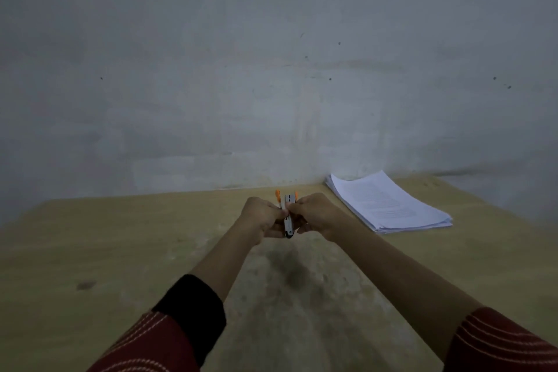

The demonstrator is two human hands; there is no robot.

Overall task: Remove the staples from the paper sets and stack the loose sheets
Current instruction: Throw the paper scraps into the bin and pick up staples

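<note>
Dim, flat, greyish light, soft overall blur, wide-angle bending at the edges, faint shadow beneath the hands.

Dark red sleeves [498, 341] (thin white stripes), black cuff [193, 308] on left

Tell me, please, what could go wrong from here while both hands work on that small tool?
1. The left hand and right hand pinch the small orange and silver tool above the table; fingertips near its metal parts might get nipped.
2. The paper stack lies towards the table's right edge, slightly fanned, so sheets might slide off.
</note>
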